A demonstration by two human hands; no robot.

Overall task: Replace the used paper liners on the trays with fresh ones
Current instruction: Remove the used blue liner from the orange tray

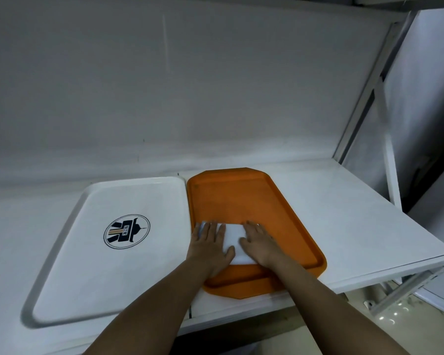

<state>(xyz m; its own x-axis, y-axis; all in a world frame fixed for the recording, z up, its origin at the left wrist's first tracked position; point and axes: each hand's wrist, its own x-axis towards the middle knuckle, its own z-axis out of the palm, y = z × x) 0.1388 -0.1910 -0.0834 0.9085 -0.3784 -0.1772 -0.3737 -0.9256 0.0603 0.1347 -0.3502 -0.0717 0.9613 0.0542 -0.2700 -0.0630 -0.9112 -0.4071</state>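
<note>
Both forearms enter from the 6 o'clock edge and reach forward onto the orange tray (241,198); left hand (210,248) lies flat, fingers straight and slightly spread, palm down on the left part of a folded white paper liner (233,240); right hand (259,247) lies likewise flat, fingers extended, on the liner's right part; neither hand pinches or curls round the paper. Liner sits in the near half of the orange tray, inside its rim; far half of that tray shows bare orange. White tray (92,265) lies just beside the orange one at its 9 o'clock, long edges nearly touching; a round dark logo (127,231) is printed on its floor. Both trays rest on a white table (344,213); a grey wall (190,85) stands at 12 o'clock; a white metal frame (364,98) rises at 2 o'clock.
</note>
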